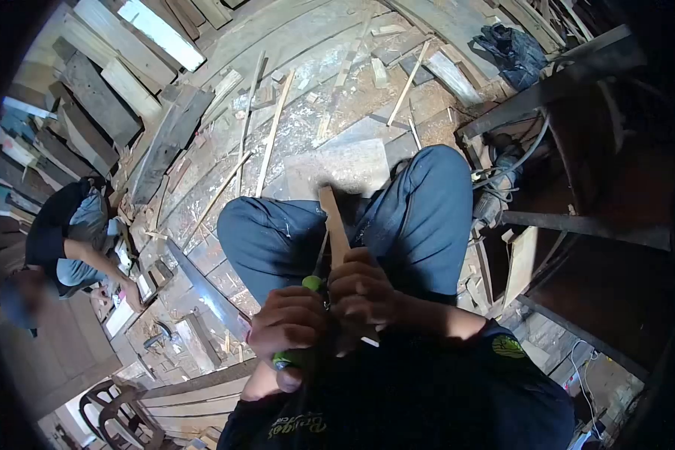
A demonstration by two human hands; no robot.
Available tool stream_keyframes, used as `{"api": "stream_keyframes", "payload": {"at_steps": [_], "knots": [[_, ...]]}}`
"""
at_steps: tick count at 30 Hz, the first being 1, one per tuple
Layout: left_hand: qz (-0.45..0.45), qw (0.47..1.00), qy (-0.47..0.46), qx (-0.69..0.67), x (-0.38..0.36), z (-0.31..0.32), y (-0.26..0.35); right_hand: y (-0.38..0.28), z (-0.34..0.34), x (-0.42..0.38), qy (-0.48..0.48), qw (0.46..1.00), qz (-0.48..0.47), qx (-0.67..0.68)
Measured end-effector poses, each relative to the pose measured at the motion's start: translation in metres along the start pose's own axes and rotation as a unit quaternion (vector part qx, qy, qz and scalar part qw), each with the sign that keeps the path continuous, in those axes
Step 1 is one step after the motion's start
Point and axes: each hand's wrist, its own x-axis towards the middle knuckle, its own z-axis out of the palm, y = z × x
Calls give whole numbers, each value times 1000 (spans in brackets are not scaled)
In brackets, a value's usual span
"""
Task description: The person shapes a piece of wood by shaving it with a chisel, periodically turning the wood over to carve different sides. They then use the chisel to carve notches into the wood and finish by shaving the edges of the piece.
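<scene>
My left hand (pixel 289 326) is closed around a tool with a bright green handle (pixel 312 283). A thin, narrow part seems to run up from it beside the wood; the tool's exact kind is hidden by my fingers and shadow. Close against it on the right, my right hand (pixel 360 292) grips a flat, tapering strip of wood (pixel 334 221). The strip points up and away from me, between my bent knees. Both hands are held in front of my dark shirt, nearly touching.
A flat board (pixel 337 169) lies beyond my knees on a floor scattered with shavings and thin wooden sticks (pixel 276 131). At left another person (pixel 71 240) crouches, reaching down. Planks (pixel 97 82) lean at upper left. A dark wooden frame (pixel 585 225) with cables stands at right.
</scene>
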Motion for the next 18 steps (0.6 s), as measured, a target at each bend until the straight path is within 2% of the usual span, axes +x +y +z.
{"api": "stream_keyframes", "payload": {"at_steps": [2,3,5,6,8,9,11,13,15,17,18], "knots": [[-37,993,107,39,-2,2,1,-1,-3,16,-11,996,-71,54],[-40,991,127,15,-4,14,0,-7,-13,16,-35,997,-57,42],[-91,968,227,-51,0,10,0,1,0,18,-115,978,-61,162],[-88,969,226,-45,4,6,0,1,2,19,-114,978,-66,165],[-118,955,257,-88,11,-2,-4,-5,0,16,-218,966,-38,133],[-132,947,271,-109,12,-5,-4,-9,3,15,-222,965,-41,135],[-115,948,277,-106,4,-10,-1,-13,7,17,-146,980,-58,120],[-78,976,160,-123,-3,-10,3,-17,0,24,-140,982,-42,121],[-72,979,167,-89,-5,1,6,-17,-3,25,-92,986,-23,137],[-45,991,119,-30,4,6,7,-17,-4,24,-86,988,-24,127],[-35,994,87,-55,7,6,6,-16,-3,21,-66,991,-28,117]]}}
